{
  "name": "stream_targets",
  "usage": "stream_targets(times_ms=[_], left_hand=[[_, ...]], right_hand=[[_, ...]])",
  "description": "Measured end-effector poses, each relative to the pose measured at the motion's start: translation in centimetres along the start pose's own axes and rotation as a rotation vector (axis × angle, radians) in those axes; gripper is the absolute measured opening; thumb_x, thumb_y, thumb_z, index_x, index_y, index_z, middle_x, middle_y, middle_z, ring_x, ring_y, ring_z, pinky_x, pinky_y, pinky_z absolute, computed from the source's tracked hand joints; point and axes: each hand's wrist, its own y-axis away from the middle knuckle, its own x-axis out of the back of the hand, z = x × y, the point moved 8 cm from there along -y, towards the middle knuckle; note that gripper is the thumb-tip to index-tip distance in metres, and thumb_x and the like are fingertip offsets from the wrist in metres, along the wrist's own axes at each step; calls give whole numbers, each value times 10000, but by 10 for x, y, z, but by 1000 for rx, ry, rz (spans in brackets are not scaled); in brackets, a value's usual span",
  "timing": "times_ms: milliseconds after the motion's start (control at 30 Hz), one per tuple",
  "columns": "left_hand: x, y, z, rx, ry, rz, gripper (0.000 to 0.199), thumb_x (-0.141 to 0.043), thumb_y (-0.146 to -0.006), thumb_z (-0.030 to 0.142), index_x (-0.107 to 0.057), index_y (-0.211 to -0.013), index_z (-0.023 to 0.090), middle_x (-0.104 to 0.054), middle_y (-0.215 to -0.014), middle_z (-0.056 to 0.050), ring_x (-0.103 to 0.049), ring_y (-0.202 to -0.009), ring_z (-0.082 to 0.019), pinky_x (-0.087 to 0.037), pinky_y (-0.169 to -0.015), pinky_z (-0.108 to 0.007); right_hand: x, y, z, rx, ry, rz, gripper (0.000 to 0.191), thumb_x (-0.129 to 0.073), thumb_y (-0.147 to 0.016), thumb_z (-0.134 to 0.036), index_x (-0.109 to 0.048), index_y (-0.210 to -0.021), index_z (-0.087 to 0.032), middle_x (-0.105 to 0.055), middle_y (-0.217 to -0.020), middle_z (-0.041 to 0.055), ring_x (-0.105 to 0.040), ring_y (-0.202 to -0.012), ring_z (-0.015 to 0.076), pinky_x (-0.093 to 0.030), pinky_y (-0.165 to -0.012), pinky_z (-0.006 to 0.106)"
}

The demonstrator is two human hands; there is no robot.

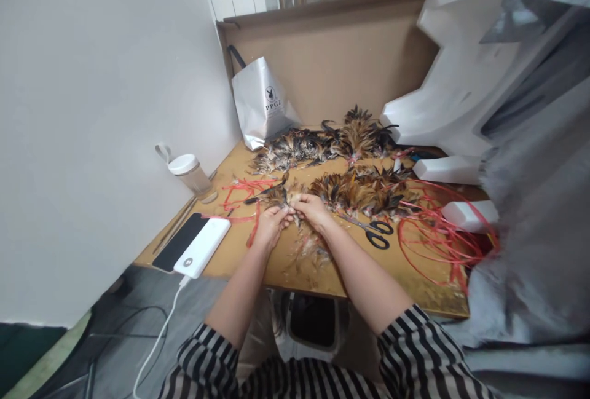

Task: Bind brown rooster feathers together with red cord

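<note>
Near the middle of the table, my left hand [273, 224] and my right hand [311, 209] come together with fingers pinched on a small bunch of brown feathers [275, 195]. The quill ends point down between my fingertips. Just right of my right hand lies a row of brown and black feather bunches [364, 190]. Loose feather bits [316, 248] are scattered on the table below my hands. Scissors [377, 233] with black handles rest to the right. Red plastic strips [246, 189] lie beside my left hand.
A second feather row [299, 148] runs along the back near a silver bag [262, 101]. At left are a lidded cup [191, 174], a phone [179, 242] and a cabled white power bank [203, 246]. A red strip tangle [437, 239] covers the right side of the wooden table [286, 267].
</note>
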Motion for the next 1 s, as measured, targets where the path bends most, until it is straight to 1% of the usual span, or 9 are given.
stream_targets(times_ms=[100, 167, 300, 500, 800, 900, 1000], left_hand=[[0, 0, -1, 15, -22, 12, 212, -714, -600, 269, -638, -690, 92, -634, -624, -42, -520, -493, -45, -371, -458, -144], [0, -1, -1, 9, -24, 14, 210, -709, -606, 273, -634, -685, 93, -629, -613, -39, -515, -485, -44, -371, -458, -148], [2, -1, -1, -5, -2, 22, 212, -706, -610, 268, -629, -706, 96, -635, -638, -38, -517, -491, -42, -373, -458, -145], [7, -1, -2, 4, 38, 59, 219, -717, -592, 260, -602, -686, 100, -655, -682, -47, -507, -476, -32, -365, -442, -139], [1, -2, -4, 25, 16, -2, 204, -711, -602, 246, -626, -713, 98, -655, -692, -51, -512, -488, -32, -374, -448, -132], [-1, -1, -4, 36, -9, -7, 205, -720, -588, 241, -624, -693, 94, -647, -669, -47, -504, -479, -32, -374, -448, -134], [-1, 0, -4, 33, -13, -1, 203, -724, -578, 239, -618, -676, 95, -638, -643, -44, -499, -474, -37, -373, -447, -140]], right_hand=[[1, 0, 0, 3, 43, 26, 194, -671, -551, -283, -569, -616, -131, -514, -454, -47, -372, -380, 39, -257, -393, 178], [2, -1, 2, -1, 58, 18, 202, -666, -560, -292, -578, -637, -127, -527, -470, -40, -372, -382, 39, -260, -394, 179], [1, -1, 2, 3, 71, -12, 215, -664, -573, -307, -581, -650, -124, -538, -482, -33, -364, -378, 39, -247, -390, 183], [3, -1, -2, 30, 110, -5, 241, -669, -584, -347, -565, -607, -131, -484, -433, -50, -347, -376, 45, -243, -394, 190], [6, 2, -6, 44, 217, 37, 273, -665, -588, -385, -594, -610, -123, -517, -454, -38, -348, -392, 48, -250, -410, 194], [5, 4, -8, 41, 215, 42, 270, -676, -579, -379, -582, -581, -126, -504, -435, -45, -347, -389, 44, -259, -412, 191], [4, 4, -5, 11, 186, 21, 287, -678, -583, -394, -566, -568, -130, -493, -420, -47, -340, -370, 39, -246, -388, 185]])
